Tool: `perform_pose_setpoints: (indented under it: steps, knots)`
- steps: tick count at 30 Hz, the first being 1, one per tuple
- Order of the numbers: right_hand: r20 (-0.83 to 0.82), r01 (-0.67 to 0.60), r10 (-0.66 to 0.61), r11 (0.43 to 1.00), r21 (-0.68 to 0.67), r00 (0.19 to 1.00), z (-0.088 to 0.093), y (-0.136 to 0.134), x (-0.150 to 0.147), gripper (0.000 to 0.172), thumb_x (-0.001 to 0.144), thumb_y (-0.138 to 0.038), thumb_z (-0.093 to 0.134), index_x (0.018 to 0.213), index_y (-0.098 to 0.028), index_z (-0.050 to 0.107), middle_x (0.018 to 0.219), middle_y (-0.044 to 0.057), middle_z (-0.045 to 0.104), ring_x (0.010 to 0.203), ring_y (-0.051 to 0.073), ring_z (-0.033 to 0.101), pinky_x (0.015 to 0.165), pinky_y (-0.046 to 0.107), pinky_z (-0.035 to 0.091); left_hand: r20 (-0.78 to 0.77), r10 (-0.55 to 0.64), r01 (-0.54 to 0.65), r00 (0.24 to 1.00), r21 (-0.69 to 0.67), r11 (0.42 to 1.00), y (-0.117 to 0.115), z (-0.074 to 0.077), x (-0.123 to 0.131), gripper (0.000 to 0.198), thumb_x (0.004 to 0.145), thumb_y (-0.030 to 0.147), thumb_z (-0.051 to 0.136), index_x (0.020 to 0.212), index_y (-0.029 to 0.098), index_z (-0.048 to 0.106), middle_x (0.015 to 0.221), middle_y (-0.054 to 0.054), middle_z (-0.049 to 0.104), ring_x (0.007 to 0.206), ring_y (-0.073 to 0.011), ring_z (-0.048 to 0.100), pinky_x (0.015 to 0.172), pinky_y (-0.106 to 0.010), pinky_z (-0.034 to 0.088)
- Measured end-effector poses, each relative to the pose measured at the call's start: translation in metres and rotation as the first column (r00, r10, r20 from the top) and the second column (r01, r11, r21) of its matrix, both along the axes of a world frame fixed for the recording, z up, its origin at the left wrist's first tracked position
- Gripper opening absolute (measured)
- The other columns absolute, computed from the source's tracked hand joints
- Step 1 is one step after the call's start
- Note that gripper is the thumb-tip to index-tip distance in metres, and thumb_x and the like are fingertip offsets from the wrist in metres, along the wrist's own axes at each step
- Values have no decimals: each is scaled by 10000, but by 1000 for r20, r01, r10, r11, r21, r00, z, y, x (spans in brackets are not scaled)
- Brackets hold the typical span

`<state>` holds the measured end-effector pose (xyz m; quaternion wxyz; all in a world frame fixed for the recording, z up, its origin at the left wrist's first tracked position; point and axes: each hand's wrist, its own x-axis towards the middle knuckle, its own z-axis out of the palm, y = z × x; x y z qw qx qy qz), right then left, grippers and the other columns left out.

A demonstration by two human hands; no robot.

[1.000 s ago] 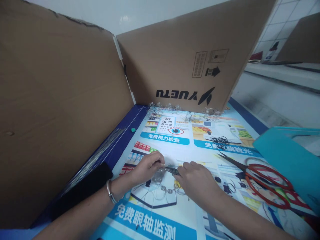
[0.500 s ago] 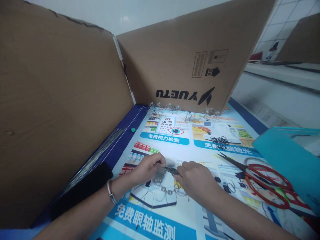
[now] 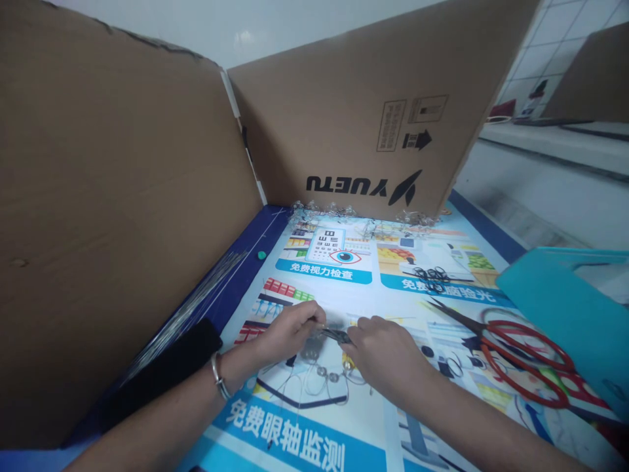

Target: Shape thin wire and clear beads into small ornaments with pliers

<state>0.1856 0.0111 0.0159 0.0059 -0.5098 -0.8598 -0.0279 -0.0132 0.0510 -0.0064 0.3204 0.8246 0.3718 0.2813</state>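
Over the printed sheet, my right hand is closed round a pair of small pliers, whose dark jaws point left. My left hand pinches a thin wire piece right at the tips of those jaws; its exact shape is too small to make out. Below the two hands hang or lie thin wire loops with small round, clear-looking beads. Whether these loops join the pinched wire is not plain.
Red-handled scissors lie at right beside a turquoise folder. Black rings sit behind them. Clear wire pieces line the cardboard wall. On the left are a bundle of thin wires, a black object and a green lump.
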Motion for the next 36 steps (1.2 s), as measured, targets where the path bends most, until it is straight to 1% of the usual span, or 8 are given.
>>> perform_pose_setpoints:
  steps: [14,20,26,36]
  knots:
    - [7,-22,22,1000,-13,1000,0,1,-1,223,882,-280,472,767,-175,631,746,70,624,702,207,578,560,280,338,-8,-7,7,1000,9,1000,-1,1,1,187,793,33,381,792,166,512,764,1,561,721,-115,523,654,-222,395]
    - [10,-40,41,999,-23,999,-3,1,-1,219,886,-244,459,759,-176,623,742,65,624,696,200,575,573,278,342,-14,-8,8,1000,16,1000,-1,3,1,185,792,39,384,787,166,518,753,3,558,709,-116,517,648,-223,393]
    - [7,-34,34,999,-5,999,-4,1,-1,216,882,-264,466,773,-173,629,745,68,626,690,213,580,560,286,347,-10,-14,14,1000,18,1000,-2,3,1,182,789,45,382,787,165,518,757,-2,562,713,-118,521,648,-225,398]
    - [18,-41,41,999,-22,999,-4,2,-1,224,884,-252,459,759,-168,625,739,73,627,685,202,584,555,268,346,-10,-26,27,1000,40,999,0,3,1,181,782,42,393,787,167,524,755,-1,568,711,-118,526,648,-222,401]
